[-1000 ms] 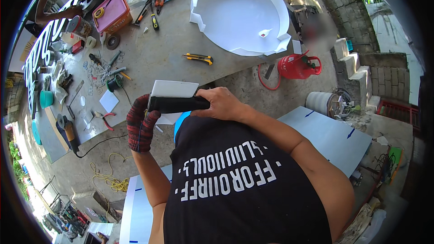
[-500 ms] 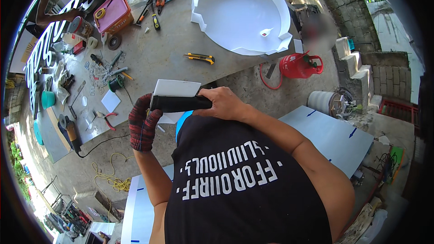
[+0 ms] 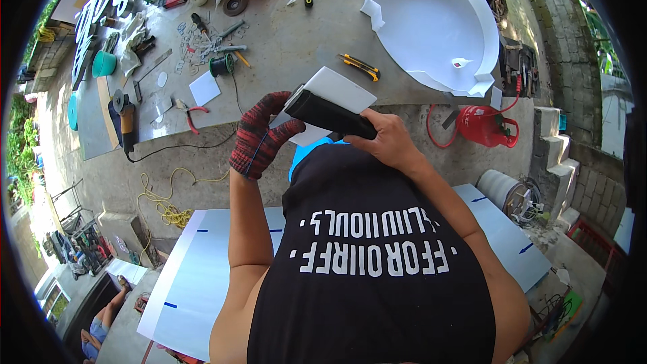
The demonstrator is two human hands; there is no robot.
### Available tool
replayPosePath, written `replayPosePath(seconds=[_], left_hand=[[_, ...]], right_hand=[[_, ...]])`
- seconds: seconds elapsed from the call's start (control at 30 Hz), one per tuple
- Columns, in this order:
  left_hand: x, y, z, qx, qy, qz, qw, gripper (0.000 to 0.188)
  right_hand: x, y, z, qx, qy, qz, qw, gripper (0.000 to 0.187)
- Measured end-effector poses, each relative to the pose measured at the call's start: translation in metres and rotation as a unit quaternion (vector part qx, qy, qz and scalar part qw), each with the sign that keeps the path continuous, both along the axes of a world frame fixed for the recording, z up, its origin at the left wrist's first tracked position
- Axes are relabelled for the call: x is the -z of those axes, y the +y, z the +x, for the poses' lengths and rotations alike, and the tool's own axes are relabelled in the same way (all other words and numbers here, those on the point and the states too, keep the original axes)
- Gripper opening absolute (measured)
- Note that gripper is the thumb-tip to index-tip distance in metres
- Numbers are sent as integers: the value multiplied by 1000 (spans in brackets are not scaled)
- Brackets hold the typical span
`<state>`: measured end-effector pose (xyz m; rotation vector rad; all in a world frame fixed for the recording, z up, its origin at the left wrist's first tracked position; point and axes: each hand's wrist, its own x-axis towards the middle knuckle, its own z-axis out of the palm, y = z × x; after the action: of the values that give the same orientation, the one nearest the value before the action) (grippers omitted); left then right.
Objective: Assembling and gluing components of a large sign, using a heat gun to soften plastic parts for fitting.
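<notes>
My left hand [image 3: 259, 138], in a red and black knit glove, closes on the left end of a black oblong thing [image 3: 327, 113] whose exact kind I cannot make out. A white rectangular piece [image 3: 340, 87] stands up along its far side, apparently held together with it. My bare right hand [image 3: 391, 140] is wrapped round the right end of the black thing. Both hands are in front of my body near the table's edge, and the black thing slants down to the right. Another white sheet [image 3: 309, 136] shows just below it. Beyond lies a yellow and black utility knife [image 3: 360, 67].
A large white rimmed shape [image 3: 431, 23] rests on the table [image 3: 290, 40]. Red pliers [image 3: 192, 116], an angle grinder [image 3: 125, 121] and a wire spool [image 3: 221, 65] lie leftward. A red gas cylinder [image 3: 482, 126] stands right. A yellow cord [image 3: 172, 212] coils on the floor. Someone's legs [image 3: 108, 313] show lower left.
The view has swung, so the table things sit farther right and higher. The black thing and white piece have tilted, right end lower. Both hands keep their grip.
</notes>
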<state>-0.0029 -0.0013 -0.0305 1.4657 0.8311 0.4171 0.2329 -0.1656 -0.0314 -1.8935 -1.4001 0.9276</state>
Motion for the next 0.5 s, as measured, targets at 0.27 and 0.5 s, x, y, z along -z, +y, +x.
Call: replayPosePath(seconds=[0.27,0.5], left_hand=[[-7,3,-2,4,61,-8,998,45],[-11,6,-4,11,61,6,998,45]], right_hand=[[-2,7,-1,-3,12,-19,1000,55],[-1,9,-3,-7,9,-9,1000,55]])
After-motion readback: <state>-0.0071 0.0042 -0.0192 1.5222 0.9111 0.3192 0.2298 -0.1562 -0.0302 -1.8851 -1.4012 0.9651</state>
